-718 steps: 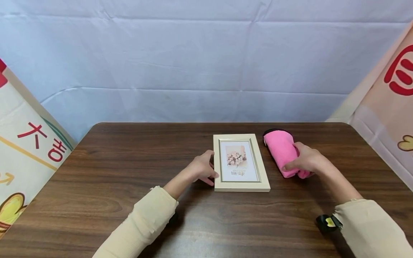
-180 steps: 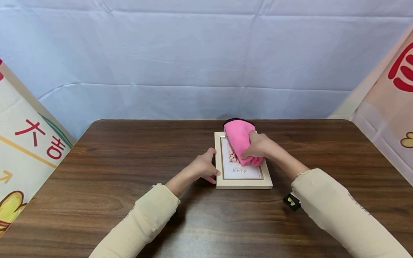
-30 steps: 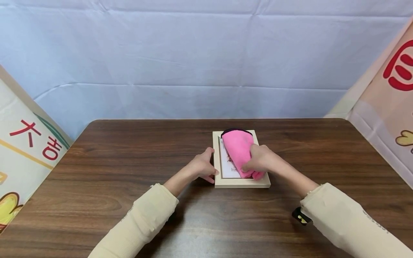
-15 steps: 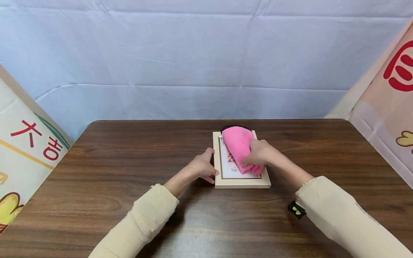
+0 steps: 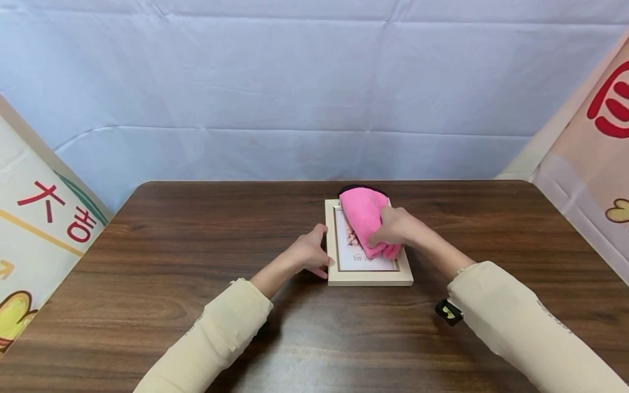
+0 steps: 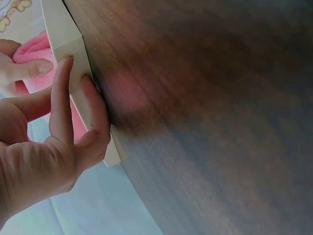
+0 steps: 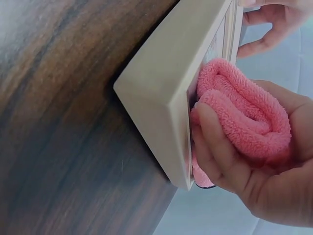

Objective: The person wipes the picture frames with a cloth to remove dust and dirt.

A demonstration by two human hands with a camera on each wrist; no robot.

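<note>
A cream picture frame (image 5: 371, 279) lies face up on the wooden table. Along its left side, my left hand (image 5: 310, 252) presses spread fingers against the edge; two fingertips meet the side in the left wrist view. My right hand (image 5: 397, 226) grips a folded pink towel (image 5: 361, 210), thumb on the near side, and rests it over the frame's front. Dark trim shows at the towel's far end, which overlaps the frame's far edge. Looped, fluffy folds of the towel (image 7: 244, 112) show in the right wrist view. Part of the flower picture (image 5: 352, 237) is covered.
The dark wood table (image 5: 221, 234) extends around the frame. Behind it hangs a pale cloth backdrop (image 5: 245, 98), with printed banners at the left (image 5: 44, 213) and right (image 5: 589, 169).
Earlier, the towel lay right of the frame under my right hand; it is now on the frame. Over the last second, that hand has slid the towel toward the far edge. My left hand stays put.
</note>
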